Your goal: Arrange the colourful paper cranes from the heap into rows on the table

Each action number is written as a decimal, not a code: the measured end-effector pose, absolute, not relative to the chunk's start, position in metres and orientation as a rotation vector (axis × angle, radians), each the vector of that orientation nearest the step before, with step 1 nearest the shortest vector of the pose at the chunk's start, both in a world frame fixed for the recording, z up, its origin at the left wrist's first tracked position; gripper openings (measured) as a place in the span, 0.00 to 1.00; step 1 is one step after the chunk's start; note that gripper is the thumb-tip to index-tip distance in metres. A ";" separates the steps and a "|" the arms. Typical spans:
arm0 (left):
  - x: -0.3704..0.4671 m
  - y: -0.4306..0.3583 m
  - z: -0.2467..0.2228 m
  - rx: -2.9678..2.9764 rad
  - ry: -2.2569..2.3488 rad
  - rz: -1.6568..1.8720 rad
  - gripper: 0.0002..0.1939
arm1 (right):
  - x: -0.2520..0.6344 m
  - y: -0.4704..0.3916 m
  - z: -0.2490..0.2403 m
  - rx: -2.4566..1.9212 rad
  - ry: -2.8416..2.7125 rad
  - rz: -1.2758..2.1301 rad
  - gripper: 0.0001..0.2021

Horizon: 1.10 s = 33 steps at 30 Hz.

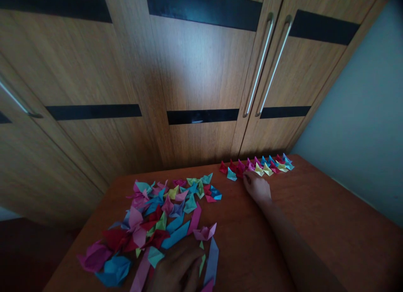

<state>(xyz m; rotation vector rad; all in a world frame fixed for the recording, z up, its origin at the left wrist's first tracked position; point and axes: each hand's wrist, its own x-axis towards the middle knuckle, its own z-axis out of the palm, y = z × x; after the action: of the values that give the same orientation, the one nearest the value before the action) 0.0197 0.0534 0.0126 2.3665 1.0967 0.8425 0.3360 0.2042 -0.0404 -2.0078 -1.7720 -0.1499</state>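
My right hand (258, 188) is at the far edge of the table, its fingers pinched around a small red paper boat (240, 169). Along that edge stand two rows of folded paper boats, among them a light blue boat (231, 174) and a yellow boat (268, 169). My left hand (178, 264) rests low over the heap of coloured origami, fingers curled; what they hold, if anything, is hidden. Close by it lie a pink boat (205, 232), a pale green folded piece (155, 256) and a lilac strip (211, 261).
The brown table (315, 216) reaches up to a wooden wardrobe (201, 69) with metal handles (260, 65). At right is a pale wall (362, 128). Larger folded pieces, a blue one (113, 270) and a magenta one (95, 256), lie near the table's left edge.
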 end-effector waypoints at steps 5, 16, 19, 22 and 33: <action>0.020 0.053 0.013 2.403 1.112 0.853 0.12 | 0.336 0.205 -0.038 -2.039 -1.783 -0.128 0.10; 0.019 0.051 0.012 2.387 1.113 0.844 0.11 | 0.314 0.195 -0.033 -1.884 -1.893 -0.087 0.12; 0.020 0.051 0.014 2.370 1.111 0.838 0.10 | 0.311 0.198 -0.038 -1.847 -1.905 -0.069 0.13; 0.020 0.051 0.016 2.339 1.103 0.812 0.10 | 0.311 0.202 -0.042 -1.790 -1.926 -0.056 0.11; 0.025 0.052 0.024 2.311 1.094 0.803 0.10 | 0.310 0.209 -0.053 -1.625 -1.928 -0.018 0.12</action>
<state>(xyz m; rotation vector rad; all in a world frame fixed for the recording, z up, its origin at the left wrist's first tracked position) 0.0246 0.0518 0.0244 2.3109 1.0945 0.8030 0.3098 0.2093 -0.0525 -1.6250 -1.9278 -0.0183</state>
